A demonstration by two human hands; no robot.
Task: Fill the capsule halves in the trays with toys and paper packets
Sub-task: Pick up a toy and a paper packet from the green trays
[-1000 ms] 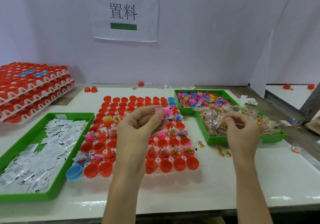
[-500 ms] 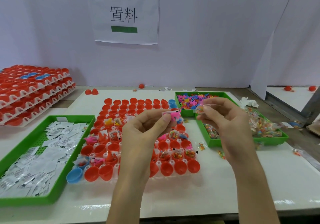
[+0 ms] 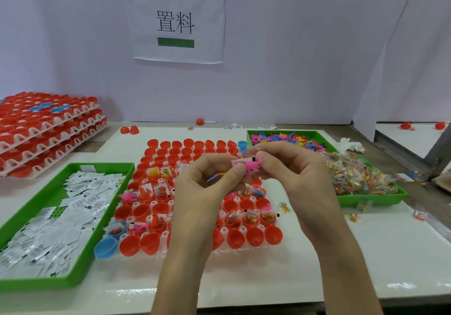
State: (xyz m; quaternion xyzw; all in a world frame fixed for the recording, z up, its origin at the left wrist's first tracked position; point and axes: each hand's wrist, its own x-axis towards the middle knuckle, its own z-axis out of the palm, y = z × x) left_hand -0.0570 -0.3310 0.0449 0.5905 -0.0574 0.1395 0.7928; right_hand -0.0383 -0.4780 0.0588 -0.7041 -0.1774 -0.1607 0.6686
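Note:
A white tray (image 3: pixel 168 233) of red capsule halves (image 3: pixel 255 237) lies in the middle of the table; several halves hold toys and packets. My left hand (image 3: pixel 202 192) and my right hand (image 3: pixel 300 180) meet above it. Both pinch a small bundle: a pink toy (image 3: pixel 251 167) with a white paper packet behind it, and a thin blue and orange stick (image 3: pixel 214 176) pokes out toward the left. The hands hide the tray's middle cells.
A green tray of white paper packets (image 3: pixel 48 217) lies left. Green trays of coloured toys (image 3: pixel 288 139) and clear bead packets (image 3: pixel 358 178) sit right. Stacked trays of red halves (image 3: pixel 44 129) stand far left. Loose red halves (image 3: pixel 129 130) lie near the wall.
My right hand left the bead packet tray, rose and came across to my left hand; now both hands pinch the pink toy bundle together.

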